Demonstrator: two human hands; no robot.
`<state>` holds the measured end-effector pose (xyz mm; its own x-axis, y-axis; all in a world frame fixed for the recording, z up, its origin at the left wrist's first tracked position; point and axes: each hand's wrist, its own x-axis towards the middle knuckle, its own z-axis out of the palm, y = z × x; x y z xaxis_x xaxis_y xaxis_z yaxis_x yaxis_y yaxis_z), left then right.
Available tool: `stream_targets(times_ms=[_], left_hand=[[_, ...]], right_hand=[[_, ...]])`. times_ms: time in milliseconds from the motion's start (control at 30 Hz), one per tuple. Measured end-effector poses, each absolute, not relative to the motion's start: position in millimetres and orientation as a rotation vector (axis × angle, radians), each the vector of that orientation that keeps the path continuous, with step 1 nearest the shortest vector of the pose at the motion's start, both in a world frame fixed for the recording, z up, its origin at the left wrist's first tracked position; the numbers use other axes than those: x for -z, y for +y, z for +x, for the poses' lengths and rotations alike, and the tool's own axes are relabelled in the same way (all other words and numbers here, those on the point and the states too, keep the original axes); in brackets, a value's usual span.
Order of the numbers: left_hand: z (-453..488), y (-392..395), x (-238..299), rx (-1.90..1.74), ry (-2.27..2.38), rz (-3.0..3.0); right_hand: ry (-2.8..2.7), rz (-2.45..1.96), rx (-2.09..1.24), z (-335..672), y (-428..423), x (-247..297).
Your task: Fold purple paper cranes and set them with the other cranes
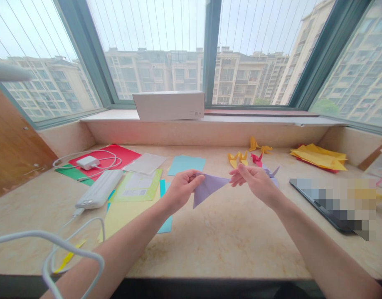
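A purple sheet of origami paper (209, 187), folded into a triangle, is held above the tabletop. My left hand (187, 185) pinches it at its left corner between thumb and fingers. My right hand (251, 178) is beside the paper's right tip, its fingers stretched out and slightly apart; whether a fingertip touches the tip I cannot tell. Behind my right hand, partly hidden, lies a purple folded paper figure (273, 173). Yellow paper figures (232, 160) and a red paper figure (257, 159) stand just beyond that hand.
Light blue paper (187, 165), red paper (128, 154) and a yellow-green packet (136, 187) lie to the left. A white power bank (99, 191) with a cable and a white charger (87, 162) are there too. A tablet (328, 207) and yellow paper (321, 157) lie right.
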<state>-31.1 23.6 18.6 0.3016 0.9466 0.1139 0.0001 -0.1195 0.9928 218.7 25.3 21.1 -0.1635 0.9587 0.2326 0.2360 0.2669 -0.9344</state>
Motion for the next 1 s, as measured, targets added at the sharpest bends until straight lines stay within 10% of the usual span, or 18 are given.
stream_targets(times_ms=[1000], left_hand=[[-25,16,-15,-0.862,0.784,1.428]], right_hand=[[-1.662,-1.127,-0.925,193,14,-8]])
